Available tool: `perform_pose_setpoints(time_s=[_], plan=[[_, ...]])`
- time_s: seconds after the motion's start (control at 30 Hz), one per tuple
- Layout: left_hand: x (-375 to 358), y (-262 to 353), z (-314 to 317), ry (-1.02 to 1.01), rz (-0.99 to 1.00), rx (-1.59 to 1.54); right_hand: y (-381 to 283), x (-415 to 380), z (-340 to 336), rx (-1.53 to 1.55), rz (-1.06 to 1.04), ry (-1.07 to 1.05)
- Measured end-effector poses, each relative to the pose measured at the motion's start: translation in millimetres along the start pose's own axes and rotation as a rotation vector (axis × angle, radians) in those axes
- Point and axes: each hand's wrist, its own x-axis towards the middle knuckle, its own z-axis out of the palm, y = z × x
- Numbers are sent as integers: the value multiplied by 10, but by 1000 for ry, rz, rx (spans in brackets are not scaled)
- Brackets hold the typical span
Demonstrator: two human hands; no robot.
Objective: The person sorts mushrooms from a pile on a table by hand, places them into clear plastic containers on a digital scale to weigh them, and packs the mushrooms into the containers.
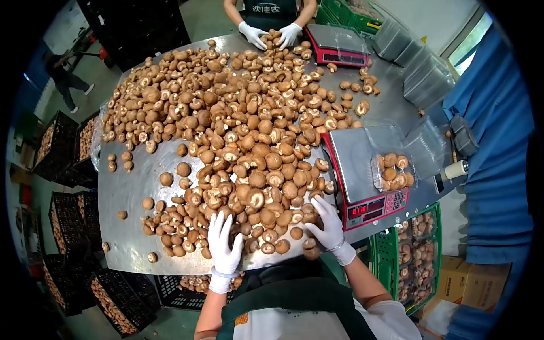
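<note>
Both of my hands wear white gloves. My left hand [224, 245] lies at the near edge of a big heap of brown mushrooms [255, 153], its fingers spread against them. On the heap's right side my right hand [330, 229] has its thumb and fingers apart beside several mushrooms, touching the nearest ones. Neither hand is closed around a mushroom. Just beyond my right hand stands a red scale [354, 170] with a lit display. A clear plastic tray of mushrooms [394, 171] sits on its right part.
Across the metal table [127, 226] a co-worker's gloved hands [271, 35] gather mushrooms beside a second scale [340, 41]. Stacked clear trays [428, 79] stand at the right. A green crate [416, 255] holds packed trays. Black crates [116, 300] line the left floor; another person walks far left.
</note>
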Motion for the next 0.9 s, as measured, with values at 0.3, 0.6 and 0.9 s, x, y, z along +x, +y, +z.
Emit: perform_pose_setpoints(time_s=[0.3,0.6,0.9], plan=[[-752,-192,-147,56,-54,-60,80,-327,410,53,-78,241],[-867,-93,-30,26,-72,-115,358,-866,8,54,142,85],[-656,19,47,-38,65,-116,448,-1519,299,-203,451,-84]])
